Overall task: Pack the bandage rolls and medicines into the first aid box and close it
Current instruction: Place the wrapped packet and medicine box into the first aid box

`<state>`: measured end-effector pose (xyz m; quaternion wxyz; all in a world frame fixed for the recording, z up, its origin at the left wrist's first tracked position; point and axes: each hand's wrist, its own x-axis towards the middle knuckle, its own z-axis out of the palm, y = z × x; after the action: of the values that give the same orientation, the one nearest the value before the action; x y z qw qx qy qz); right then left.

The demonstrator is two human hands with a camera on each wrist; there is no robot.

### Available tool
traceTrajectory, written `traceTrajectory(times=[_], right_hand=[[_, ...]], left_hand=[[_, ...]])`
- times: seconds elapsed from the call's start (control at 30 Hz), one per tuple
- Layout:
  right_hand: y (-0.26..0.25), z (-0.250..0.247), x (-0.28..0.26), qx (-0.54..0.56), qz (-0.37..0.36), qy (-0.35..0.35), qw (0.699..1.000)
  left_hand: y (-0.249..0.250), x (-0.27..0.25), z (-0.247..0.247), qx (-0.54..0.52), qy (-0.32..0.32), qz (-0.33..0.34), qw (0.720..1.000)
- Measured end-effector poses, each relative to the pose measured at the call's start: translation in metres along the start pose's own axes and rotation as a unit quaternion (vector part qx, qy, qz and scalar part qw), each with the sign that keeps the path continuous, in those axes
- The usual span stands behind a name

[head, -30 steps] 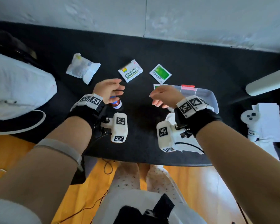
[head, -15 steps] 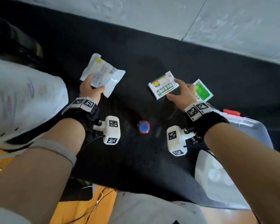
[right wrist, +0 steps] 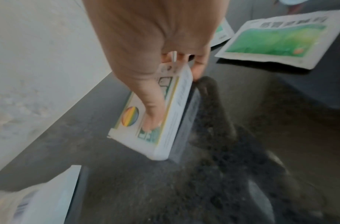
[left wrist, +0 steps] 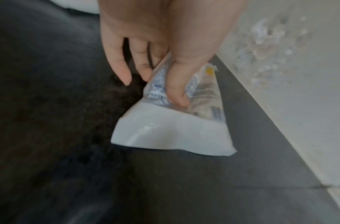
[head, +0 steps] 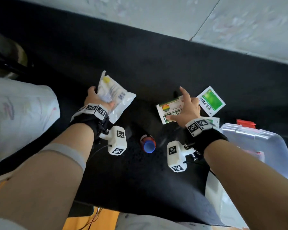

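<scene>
My left hand (head: 98, 100) (left wrist: 165, 84) pinches a white plastic packet holding a bandage roll (head: 116, 97) (left wrist: 177, 128), thumb on top, lifted off the black cloth. My right hand (head: 184, 108) (right wrist: 171, 91) grips a white and green medicine box (head: 169, 112) (right wrist: 161, 121), thumb across its face, one edge tilted up. A green sachet (head: 210, 101) (right wrist: 271, 40) lies just right of the box, a second sachet (head: 213, 121) partly under my wrist. A small bottle with a blue cap (head: 148, 145) stands between my wrists. The clear first aid box (head: 256, 146) sits open at right.
A black cloth (head: 140, 63) covers the table, with a pale wall (head: 206, 22) behind. A white bag (head: 20, 113) lies at the left edge. The box's red latch (head: 245, 122) shows at its far side. Wooden floor (head: 103, 218) lies below the near edge.
My left hand has closed on the bandage packet and raised it. My right hand has closed on the medicine box and tipped it up. The bottle stays where it stood.
</scene>
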<state>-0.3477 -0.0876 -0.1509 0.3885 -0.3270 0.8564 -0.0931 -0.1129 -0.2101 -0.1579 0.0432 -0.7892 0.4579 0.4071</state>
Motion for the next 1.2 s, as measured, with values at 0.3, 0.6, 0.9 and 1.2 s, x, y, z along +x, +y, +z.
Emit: traceTrajectory(times=[0.3,0.6,0.9,1.2], right_hand=[[0.015,-0.035,-0.049,0.264,0.064,0.05,0.961],[0.054,-0.131,-0.133,0.419,0.056,0.124,0.898],[0.195,-0.157,-0.183,0.467,0.099,0.092,0.874],[0.308,-0.169,-0.2,0.551,0.14,0.084,0.819]], left_hand=[[0.016,-0.069,-0.02,-0.229,-0.08,0.062,0.968],[0.091,-0.22,-0.043,-0.313,-0.224,0.225,0.895],[0.062,-0.335,0.065,-0.209,-0.333,0.228,0.891],[0.019,-0.382,0.167,-0.086,-0.382,0.167,0.905]])
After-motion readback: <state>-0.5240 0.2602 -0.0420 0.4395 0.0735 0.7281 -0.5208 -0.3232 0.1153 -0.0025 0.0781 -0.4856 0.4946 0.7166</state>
